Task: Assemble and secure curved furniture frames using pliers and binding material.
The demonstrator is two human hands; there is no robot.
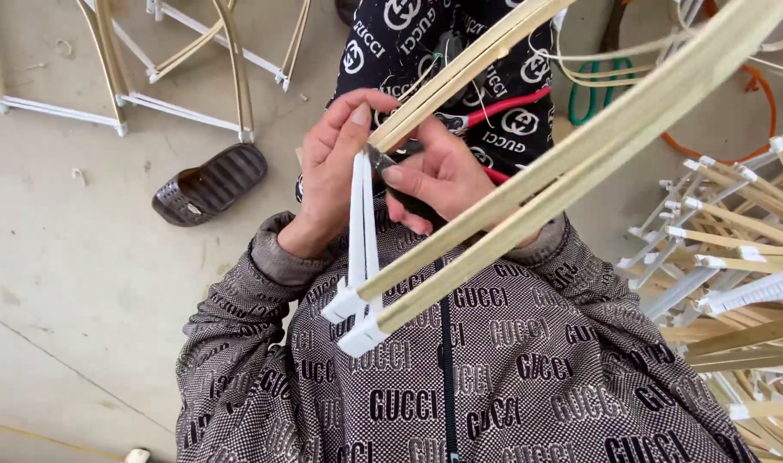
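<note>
- Two bare hands meet at chest height over a pale grey concrete floor (74,257), smooth, faintly stained, with a thin crack line running across its lower left part.
- On that floor, upper left, lie finished bamboo frames (186,60) with white wrapped ends, spread flat and partly overlapping.
- A dark ribbed slipper (210,183) rests alone on the floor just below those frames.
- At the right edge stands a dense stack of bamboo frames (726,283), their tips capped in white, piled at crossed angles.
- Behind it, coils of orange hose (756,94) and green hose (580,99) lie on the floor, partly hidden by loose thin bamboo strips.
- No packages, labels or signs show on the floor or the stacks; the only print is a repeated pattern on the clothing.
- The left hand (336,176) has its fingers curled together round the joint where the bamboo frame (529,214) meets a narrow white strip (361,231), thumb pressed on top.
- The right hand (443,180) has its fingers closed on a small dark tool (413,201) whose kind cannot be told, thumb pointing toward the same joint.
- The frame itself runs in long pale slats from the lower middle, where two white end caps (353,321) sit before the brown patterned jacket, up to the upper right corner.
- Red-handled pliers (503,107) lie on the black patterned lap just beyond the hands.
</note>
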